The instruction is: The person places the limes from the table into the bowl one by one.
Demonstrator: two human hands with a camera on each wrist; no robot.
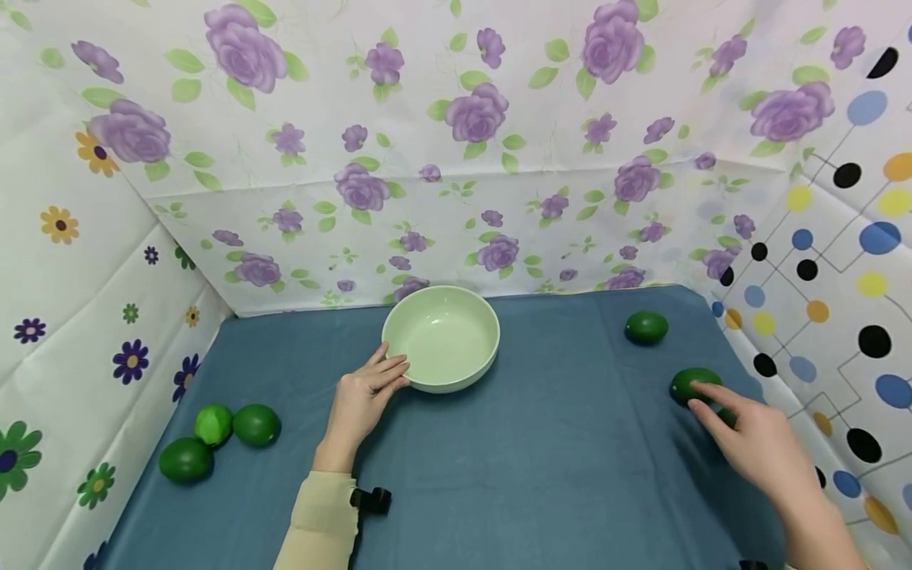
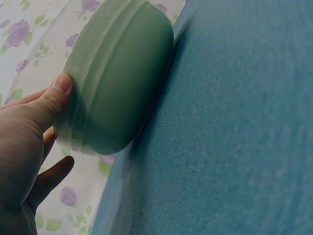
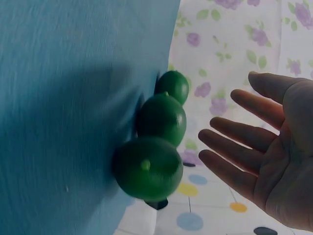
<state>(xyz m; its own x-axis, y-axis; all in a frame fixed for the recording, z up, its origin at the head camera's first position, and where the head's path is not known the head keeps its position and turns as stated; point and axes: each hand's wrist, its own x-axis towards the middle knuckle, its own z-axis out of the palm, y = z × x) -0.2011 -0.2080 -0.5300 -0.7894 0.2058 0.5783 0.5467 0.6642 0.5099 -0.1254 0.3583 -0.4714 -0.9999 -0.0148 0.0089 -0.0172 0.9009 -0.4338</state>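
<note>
My left hand [image 1: 366, 396] pinches the left rim of a pale green bowl [image 1: 445, 336], its thumb against the outer wall of the bowl [image 2: 117, 73] in the left wrist view. Over on the right, my right hand [image 1: 762, 443] hovers above dark green limes, fingers spread and holding nothing. Its fingertips overlap the middle lime [image 1: 685, 385] in the head view. The nearest lime [image 1: 727, 417] is mostly hidden behind that hand. A far lime [image 1: 646, 327] lies beyond it. From the right wrist, the near lime [image 3: 149, 171] and the others form a row apart from the fingers.
Three more green fruits lie grouped at the left: a dark lime [image 1: 186, 460], a brighter lime [image 1: 213, 425] and another lime [image 1: 257, 426]. A blue cloth [image 1: 513, 475] covers the table. Patterned cloth walls [image 1: 427, 150] enclose the back and both sides.
</note>
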